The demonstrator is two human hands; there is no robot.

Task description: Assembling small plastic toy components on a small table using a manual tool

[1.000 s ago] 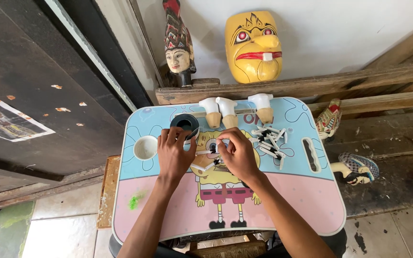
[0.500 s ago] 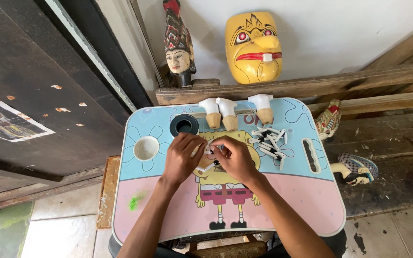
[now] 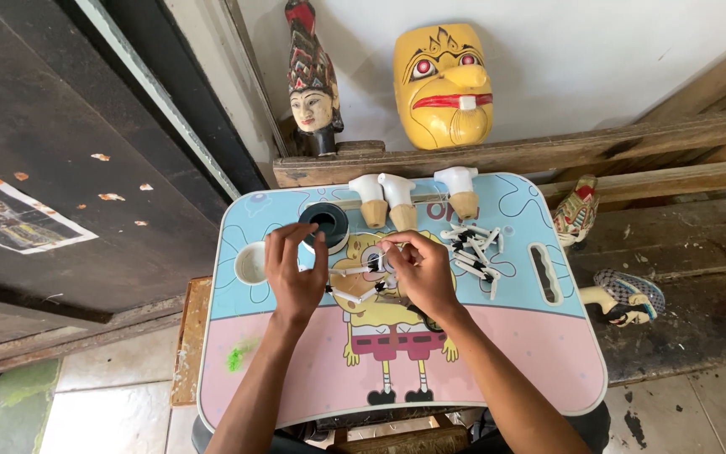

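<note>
Your left hand (image 3: 294,273) rests on the small cartoon-printed lap table (image 3: 548,353), fingers loosely spread and partly curled, its fingertips near the black tape roll (image 3: 324,223) that lies at the far left of the tabletop; whether it pinches anything cannot be told. Your right hand (image 3: 422,273) is curled narrow, thumb and forefinger pinched on a thin white stick (image 3: 355,271) that runs leftward between the two hands. A loose heap of white-and-black sticks (image 3: 474,250) lies just right of your right hand. Three white-capped wooden pieces (image 3: 397,200) stand in a row along the far edge of the table. A round cup recess (image 3: 250,262) sits left of your left hand. Beyond the table, a yellow mask (image 3: 444,84) and a carved puppet head (image 3: 313,88) lean against the white wall.
</note>
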